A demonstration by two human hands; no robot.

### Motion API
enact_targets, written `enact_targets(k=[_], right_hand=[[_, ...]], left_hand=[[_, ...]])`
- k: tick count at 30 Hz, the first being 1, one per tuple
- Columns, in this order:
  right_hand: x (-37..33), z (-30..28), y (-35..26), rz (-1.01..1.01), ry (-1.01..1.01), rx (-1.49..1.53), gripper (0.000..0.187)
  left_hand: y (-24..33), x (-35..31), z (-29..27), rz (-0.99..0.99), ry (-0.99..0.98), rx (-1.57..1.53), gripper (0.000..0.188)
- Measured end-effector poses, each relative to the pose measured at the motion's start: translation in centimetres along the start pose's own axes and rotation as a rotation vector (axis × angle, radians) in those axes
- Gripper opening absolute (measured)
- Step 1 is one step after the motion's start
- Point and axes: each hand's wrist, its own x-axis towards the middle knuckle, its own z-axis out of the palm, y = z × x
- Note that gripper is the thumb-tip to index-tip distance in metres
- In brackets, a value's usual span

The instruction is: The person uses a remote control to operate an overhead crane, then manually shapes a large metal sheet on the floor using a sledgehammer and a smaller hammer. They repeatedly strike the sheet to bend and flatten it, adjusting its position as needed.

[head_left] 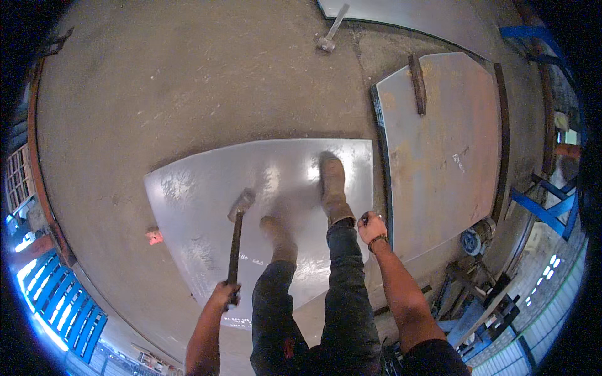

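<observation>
Remotely, I saw the hammer [236, 244] over the shiny metal sheet [213, 207].
The left hand [224, 296] gripped its handle; the right hand [372, 229] was curled, though I couldn't tell whether it held anything. One brown boot [333, 182] stood on the sheet; a rust-tinged plate [433, 156] lay right.

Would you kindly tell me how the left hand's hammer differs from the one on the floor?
The held hammer has a dark handle; the floor hammer has a paler one. The left hand grips the held hammer, while the floor hammer lies loose. Both have blocky heads.
</observation>
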Motion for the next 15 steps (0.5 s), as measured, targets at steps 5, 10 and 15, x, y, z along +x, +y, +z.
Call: enact_targets(k=[5, 10, 15], right_hand=[[12.4, -1.4, -2.0, -0.079, -0.253, -0.35, 0.054], [24.4, -0.4, -6.5, -0.259, -0.425, -0.487, 0.071], [34.3, 2.2, -7.7, -0.241, -0.477, -0.538, 0.071]], left_hand=[[1.9, -3.5, 0.0, -0.106, 0.269, 0.084, 0.028], [0.5, -2.9, -0.1, -0.366, 0.354, 0.136, 0.024], [1.3, -1.5, -1.7, -0.274, 0.287, 0.316, 0.022]])
